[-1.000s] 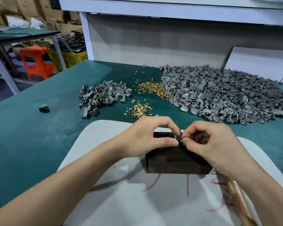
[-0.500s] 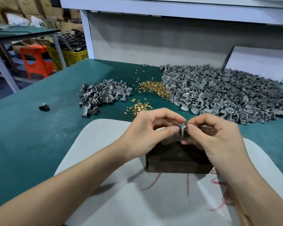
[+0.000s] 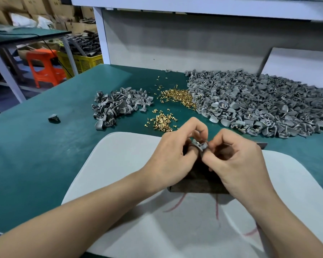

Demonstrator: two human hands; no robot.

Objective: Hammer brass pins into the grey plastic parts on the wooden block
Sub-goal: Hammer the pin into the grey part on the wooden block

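Green table (image 3: 45,164): left hand (image 3: 172,157), right hand (image 3: 237,161) pinch grey part (image 3: 199,144) between them.

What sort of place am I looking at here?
Most likely a small factory assembly bench: a large heap of identical grey plastic parts and loose brass pins lie on the green table, with stacked cardboard boxes and a yellow crate behind.

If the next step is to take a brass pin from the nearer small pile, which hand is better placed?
Probably the left hand: the small pin pile lies just beyond its fingers. The right hand is on the far side of the grey part both pinch.
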